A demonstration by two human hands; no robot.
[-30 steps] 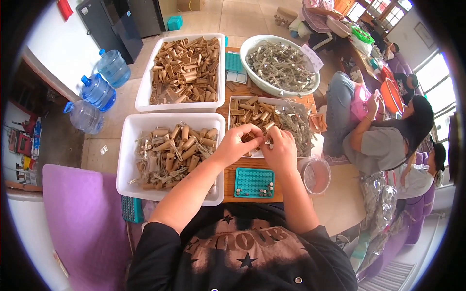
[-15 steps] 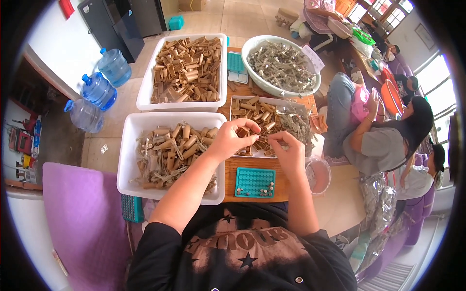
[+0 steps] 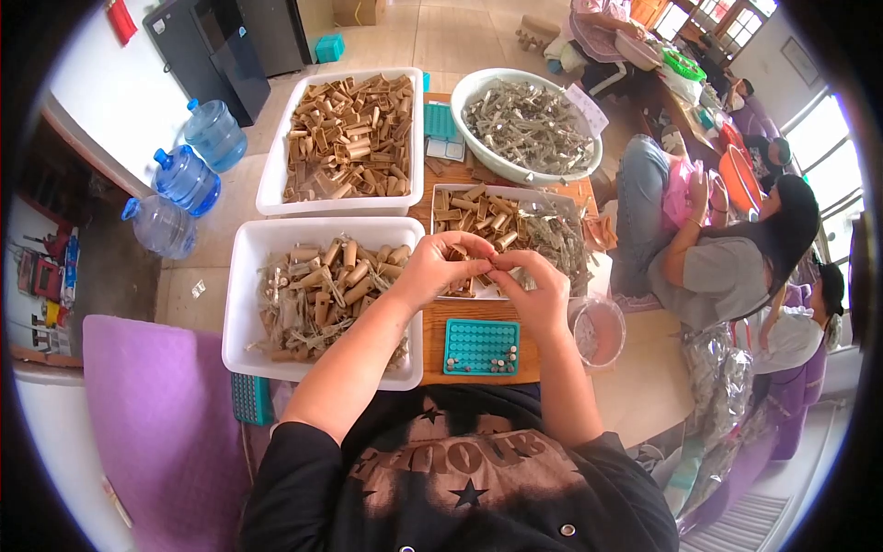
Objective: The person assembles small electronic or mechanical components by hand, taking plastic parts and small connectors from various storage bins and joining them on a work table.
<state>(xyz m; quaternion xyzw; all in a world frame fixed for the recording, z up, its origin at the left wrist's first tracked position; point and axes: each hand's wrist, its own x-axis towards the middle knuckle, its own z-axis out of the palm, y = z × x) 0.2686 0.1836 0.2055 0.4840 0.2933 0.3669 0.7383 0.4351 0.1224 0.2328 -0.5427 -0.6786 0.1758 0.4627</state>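
My left hand [image 3: 448,267] and my right hand [image 3: 536,287] meet at the fingertips in a pinch. Whatever sits between them is too small and covered to name. Below them lies a shallow white box [image 3: 435,204], holding short brown tubes [image 3: 475,210] on its left and clear plastic-wrapped pieces [image 3: 550,230] on its right. Nearer to me is a teal tray [image 3: 481,333] with rows of round hollows and several small round pieces [image 3: 509,360] along its lower right. Left of my left wrist stands a white bin [image 3: 241,276] of brown tubes mixed with clear wrapping.
A second white bin [image 3: 269,189] of brown pieces stands farther back. Beside it is a round pale basin [image 3: 463,97] of wrapped slivers. A clear tub [image 3: 598,331] sits right of the tray. Water jugs [image 3: 189,179] line the left wall; a seated person [image 3: 708,267] works at right.
My right hand has moved left and slightly up, so its fingertips now touch those of my left hand. The left hand has barely moved. The whole view has shifted slightly.
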